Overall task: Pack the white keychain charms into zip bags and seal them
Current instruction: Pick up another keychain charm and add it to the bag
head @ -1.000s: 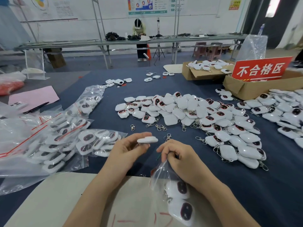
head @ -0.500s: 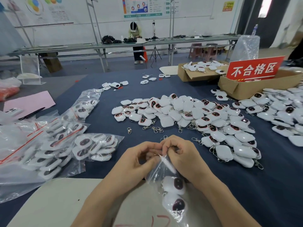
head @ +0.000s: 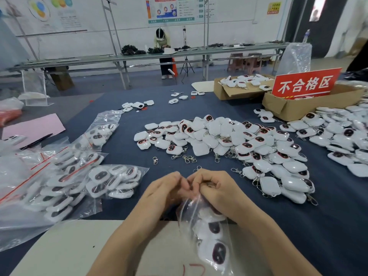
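Both your hands meet at the top of one bag. Your left hand (head: 165,193) and right hand (head: 218,188) have their fingers curled in, fingertips touching, and they pinch the mouth of the zip bag (head: 191,211) between them. It trails down toward you over the pale board (head: 69,246) at the near edge of the worktop (head: 139,120). Several white charms (head: 218,253) with dark faces show through the plastic. The mouth is hidden under your fingers and blurred, so whether the strip is open or partly pressed cannot be told.

This looks like the changeover from filling to sealing. If the bag holds its full count, your next move calls for a firm pinch run along the whole strip, with chains and plastic folds kept out of the track. If not, one hand must let go and reach ahead.

Just beyond your knuckles lie a few loose clasps (head: 187,158), then the unpacked pile (head: 229,140). Filled bags (head: 59,176) with red strips are stacked to your left. A cardboard box (head: 288,109) with a red sign (head: 306,84) stands far right.
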{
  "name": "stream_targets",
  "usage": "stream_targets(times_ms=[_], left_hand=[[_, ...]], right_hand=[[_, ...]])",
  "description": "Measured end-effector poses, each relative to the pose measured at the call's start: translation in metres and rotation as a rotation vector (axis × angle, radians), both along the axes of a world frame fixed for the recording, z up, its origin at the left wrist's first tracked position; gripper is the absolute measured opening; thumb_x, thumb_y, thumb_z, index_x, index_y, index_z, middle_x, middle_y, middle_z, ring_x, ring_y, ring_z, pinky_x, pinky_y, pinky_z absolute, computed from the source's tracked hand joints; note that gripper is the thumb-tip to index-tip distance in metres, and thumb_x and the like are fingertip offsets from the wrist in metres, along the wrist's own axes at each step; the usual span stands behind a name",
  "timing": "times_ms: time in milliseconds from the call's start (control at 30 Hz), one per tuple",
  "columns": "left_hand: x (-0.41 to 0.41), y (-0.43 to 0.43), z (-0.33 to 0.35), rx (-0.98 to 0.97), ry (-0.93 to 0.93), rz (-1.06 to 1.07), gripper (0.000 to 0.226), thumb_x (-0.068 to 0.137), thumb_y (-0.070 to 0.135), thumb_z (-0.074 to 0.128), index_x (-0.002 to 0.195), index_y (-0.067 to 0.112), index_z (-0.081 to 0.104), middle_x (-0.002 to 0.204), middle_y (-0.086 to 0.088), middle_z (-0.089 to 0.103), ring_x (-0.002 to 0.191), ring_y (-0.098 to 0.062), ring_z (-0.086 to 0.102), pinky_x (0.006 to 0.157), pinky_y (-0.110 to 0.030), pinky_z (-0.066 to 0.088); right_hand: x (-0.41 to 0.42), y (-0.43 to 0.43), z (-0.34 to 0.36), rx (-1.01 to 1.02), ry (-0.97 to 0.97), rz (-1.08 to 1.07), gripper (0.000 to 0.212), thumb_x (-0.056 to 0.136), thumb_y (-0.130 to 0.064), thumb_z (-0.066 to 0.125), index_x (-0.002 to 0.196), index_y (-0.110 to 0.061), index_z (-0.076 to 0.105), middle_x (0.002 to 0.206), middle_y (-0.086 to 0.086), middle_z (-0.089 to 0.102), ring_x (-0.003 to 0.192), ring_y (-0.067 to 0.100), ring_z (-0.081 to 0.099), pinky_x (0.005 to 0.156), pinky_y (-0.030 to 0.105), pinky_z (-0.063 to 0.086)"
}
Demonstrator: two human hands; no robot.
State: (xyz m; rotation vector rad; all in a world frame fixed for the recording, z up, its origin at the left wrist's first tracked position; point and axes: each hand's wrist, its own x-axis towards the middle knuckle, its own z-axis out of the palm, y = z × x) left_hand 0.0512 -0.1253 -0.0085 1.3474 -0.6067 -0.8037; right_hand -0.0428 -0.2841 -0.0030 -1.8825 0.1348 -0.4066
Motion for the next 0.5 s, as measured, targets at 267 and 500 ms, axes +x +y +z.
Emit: stream_targets(times_ms=[267, 500], left_hand=[[0.014, -0.002, -0.006, -0.040, -0.022, 0.460, 0.050, 0.106, 0.042, 0.044, 0.069, 0.021, 0.071, 0.079, -0.017, 0.074, 0.069, -0.023, 0.070, 0.066, -0.034, 0.058], [0.019, -0.003, -0.013, 0.023, -0.063, 0.485, 0.045, 0.107, 0.039, 0.044, 0.085, 0.010, 0.069, 0.077, -0.011, 0.073, 0.068, -0.021, 0.068, 0.068, -0.033, 0.056]], right_hand=[[-0.004, -0.022, -0.010, -0.399, -0.083, -0.544, 0.042, 0.092, -0.001, 0.052, 0.102, -0.036, 0.071, 0.103, -0.012, 0.068, 0.091, 0.014, 0.057, 0.085, 0.039, 0.049], [-0.013, -0.030, -0.018, -0.714, 0.498, -0.840, 0.038, 0.098, -0.025, 0.050, 0.135, -0.022, 0.056, 0.151, 0.011, 0.039, 0.143, 0.032, 0.027, 0.116, 0.051, 0.023]])
